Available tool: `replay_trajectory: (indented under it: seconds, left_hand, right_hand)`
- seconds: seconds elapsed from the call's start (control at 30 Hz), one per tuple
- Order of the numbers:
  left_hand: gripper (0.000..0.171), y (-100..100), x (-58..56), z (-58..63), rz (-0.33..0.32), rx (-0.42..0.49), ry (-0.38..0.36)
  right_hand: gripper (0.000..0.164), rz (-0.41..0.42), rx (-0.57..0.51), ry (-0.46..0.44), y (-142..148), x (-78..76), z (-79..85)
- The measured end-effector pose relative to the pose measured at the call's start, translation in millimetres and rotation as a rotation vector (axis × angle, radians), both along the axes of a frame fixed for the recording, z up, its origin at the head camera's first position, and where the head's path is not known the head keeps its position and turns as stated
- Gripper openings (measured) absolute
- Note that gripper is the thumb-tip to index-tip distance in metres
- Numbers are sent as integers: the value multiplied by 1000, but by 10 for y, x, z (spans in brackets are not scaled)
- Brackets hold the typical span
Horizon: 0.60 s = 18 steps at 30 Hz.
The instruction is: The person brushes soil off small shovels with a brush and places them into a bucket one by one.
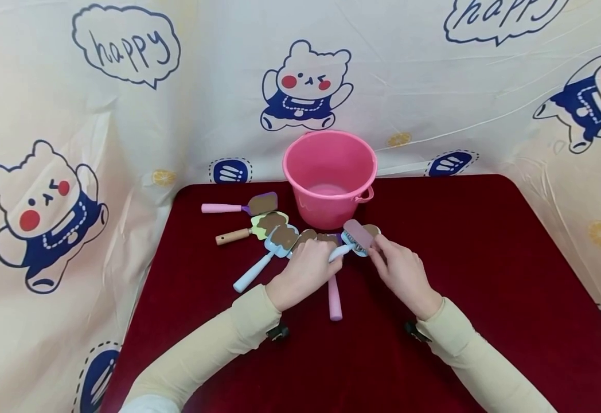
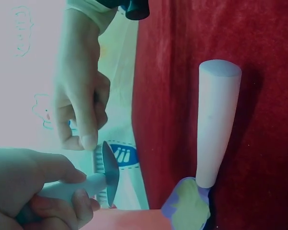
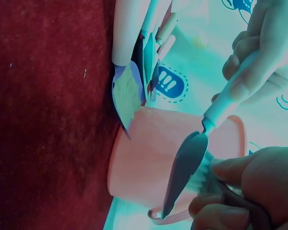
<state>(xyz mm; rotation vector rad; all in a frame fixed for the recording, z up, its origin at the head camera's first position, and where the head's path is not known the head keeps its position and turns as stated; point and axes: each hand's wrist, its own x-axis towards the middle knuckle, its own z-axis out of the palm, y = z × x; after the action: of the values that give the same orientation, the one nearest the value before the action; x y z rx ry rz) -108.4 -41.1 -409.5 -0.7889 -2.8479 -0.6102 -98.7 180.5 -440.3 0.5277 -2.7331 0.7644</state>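
My left hand [image 1: 305, 268] grips the light blue handle of a small shovel [image 3: 188, 155], lifted off the table in front of the bucket. A brush [image 1: 358, 234] with a mauve back is held in my right hand [image 1: 402, 276], its bristles against the shovel's blade. My right fingers partly cover the brush. Below my left hand lies a purple shovel with a pink handle [image 1: 335, 299], its blade smeared brown. To the left are a light blue shovel [image 1: 283, 236], a green shovel with a wooden handle [image 1: 269, 223] and another purple shovel [image 1: 262, 204], all smeared brown.
A pink bucket [image 1: 308, 201] with a side handle stands upright behind my hands. Dark red cloth [image 1: 486, 258] covers the table. A printed curtain [image 1: 218, 86] hangs behind and at both sides. Other brown-smeared blades are partly hidden by my left hand.
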Motion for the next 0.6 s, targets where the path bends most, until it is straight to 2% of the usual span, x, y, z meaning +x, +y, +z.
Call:
replay_trajectory:
  seconds: [0.1, 0.27, 0.43, 0.6]
  left_hand:
    - [40, -4, -10, 6, 0, -2, 7]
    - [37, -25, -9, 56, 6, 37, -23]
    - [36, -23, -1, 67, -9, 45, -21]
    - [38, -15, -18, 23, -13, 30, -15]
  right_hand:
    - [12, 5, -15, -2, -15, 9, 5]
    - [12, 54, -18, -9, 18, 3, 20]
    - [12, 12, 20, 16, 34, -11, 1]
    - [13, -8, 26, 34, 9, 4, -9]
